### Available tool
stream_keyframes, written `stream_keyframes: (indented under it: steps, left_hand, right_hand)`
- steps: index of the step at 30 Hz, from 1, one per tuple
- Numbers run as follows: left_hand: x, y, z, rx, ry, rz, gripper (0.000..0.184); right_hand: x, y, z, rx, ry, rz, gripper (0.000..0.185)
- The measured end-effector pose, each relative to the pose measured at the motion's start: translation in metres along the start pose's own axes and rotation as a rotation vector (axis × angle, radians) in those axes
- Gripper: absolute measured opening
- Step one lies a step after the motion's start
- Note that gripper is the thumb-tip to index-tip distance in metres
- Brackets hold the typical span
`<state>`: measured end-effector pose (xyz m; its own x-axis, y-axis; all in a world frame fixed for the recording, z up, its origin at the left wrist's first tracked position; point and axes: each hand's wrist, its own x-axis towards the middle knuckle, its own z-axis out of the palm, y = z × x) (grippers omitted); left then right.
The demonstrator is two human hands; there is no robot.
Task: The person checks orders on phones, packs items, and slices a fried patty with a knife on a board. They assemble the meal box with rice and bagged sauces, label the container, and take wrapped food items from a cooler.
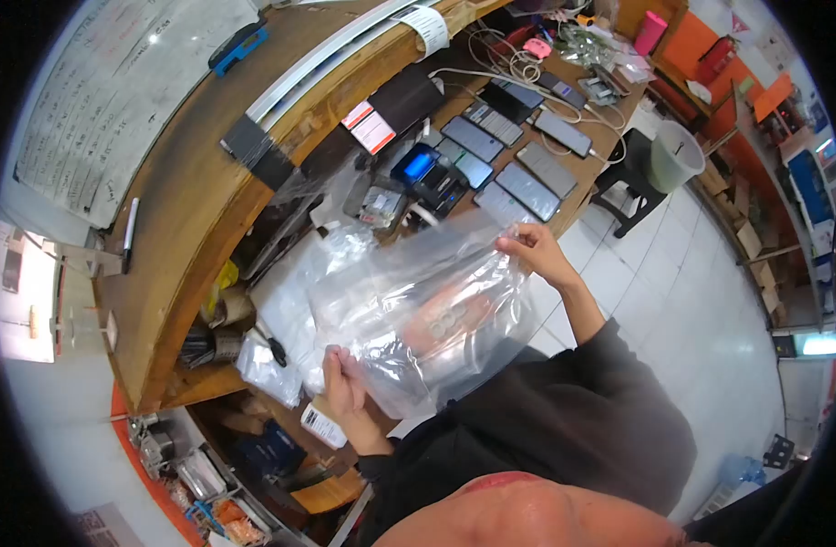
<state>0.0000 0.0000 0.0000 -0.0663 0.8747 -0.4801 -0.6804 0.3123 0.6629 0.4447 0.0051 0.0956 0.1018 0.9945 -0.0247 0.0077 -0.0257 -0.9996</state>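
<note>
A large clear plastic bag (368, 296) is stretched between my two hands, in front of my body. My left hand (343, 383) pinches its lower left edge. At the upper right corner, the fingers and thumb of my right hand (535, 250) are closed on the plastic. Through the film shows a flat pinkish-orange piece (450, 314) with several round, coin-like shapes on it; whether these lie inside the bag or behind it, I cannot tell. More clear plastic (286, 292) lies on the desk beyond my left hand.
Several smartphones (527, 190) lie in rows on the desk, near a small black device with a lit blue screen (420, 166). White cables (491, 75) run along the back. A black stool (632, 173) carries a whitish bucket (675, 159). A raised wooden ledge (199, 173) curves along the left.
</note>
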Motion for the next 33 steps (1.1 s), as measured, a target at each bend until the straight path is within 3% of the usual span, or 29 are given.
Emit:
stream_keyframes:
  steps: [1, 3, 5, 6, 8, 9, 11, 13, 15, 19, 25, 27, 28, 31, 33]
  left_hand:
    - [0.017, -0.015, -0.008, -0.139, -0.43, 0.026, 0.052]
    - [-0.042, 0.012, -0.006, -0.183, -0.727, -0.017, 0.051]
    - [-0.067, -0.005, 0.083, 0.017, -0.091, 0.214, 0.051]
    - [-0.066, -0.008, 0.103, 0.081, 0.052, 0.241, 0.051]
    - [-0.073, -0.011, 0.124, 0.139, 0.157, 0.296, 0.051]
    - [-0.075, -0.012, 0.133, 0.15, 0.202, 0.324, 0.051]
    - [-0.078, -0.013, 0.151, 0.166, 0.297, 0.38, 0.051]
    - [-0.082, -0.022, 0.173, 0.169, 0.403, 0.413, 0.051]
    - [-0.084, -0.029, 0.195, 0.187, 0.487, 0.436, 0.052]
    - [-0.089, -0.036, 0.235, 0.216, 0.606, 0.471, 0.052]
    - [-0.083, -0.041, 0.278, 0.232, 0.64, 0.472, 0.054]
    - [-0.076, -0.047, 0.288, 0.186, 0.521, 0.517, 0.058]
    - [-0.074, -0.048, 0.29, 0.186, 0.522, 0.517, 0.058]
    - [-0.075, -0.057, 0.29, 0.221, 0.594, 0.554, 0.056]
    - [-0.076, -0.058, 0.292, 0.232, 0.608, 0.54, 0.056]
  right_hand:
    - [0.006, 0.005, -0.021, -0.046, 0.047, 0.037, 0.02]
    - [-0.017, 0.03, -0.021, 0.012, 0.084, 0.221, 0.02]
    - [0.028, 0.037, -0.072, 0.127, 0.354, 0.124, 0.014]
    - [0.054, 0.04, -0.095, 0.12, 0.355, 0.102, 0.014]
    - [0.104, 0.063, -0.129, -0.227, 0.495, -0.124, 0.012]
    - [0.141, 0.086, -0.148, -0.234, 0.468, -0.323, 0.01]
    - [0.212, 0.122, -0.187, -0.694, 0.486, -0.3, 0.013]
    - [0.287, 0.143, -0.219, -0.848, 0.415, -0.352, 0.019]
    - [0.337, 0.145, -0.245, -1.028, 0.298, -0.316, 0.022]
    - [0.4, 0.147, -0.285, -1.056, 0.326, -0.445, 0.016]
    - [0.42, 0.154, -0.293, -1.196, 0.247, -0.49, 0.015]
    - [0.421, 0.157, -0.292, -1.058, 0.274, -0.608, 0.02]
    - [0.415, 0.139, -0.292, -1.06, 0.25, -0.484, 0.016]
    - [0.396, 0.111, -0.304, -0.917, 0.354, -0.401, 0.01]
    - [0.382, 0.101, -0.328, -0.821, 0.48, -0.447, 0.006]
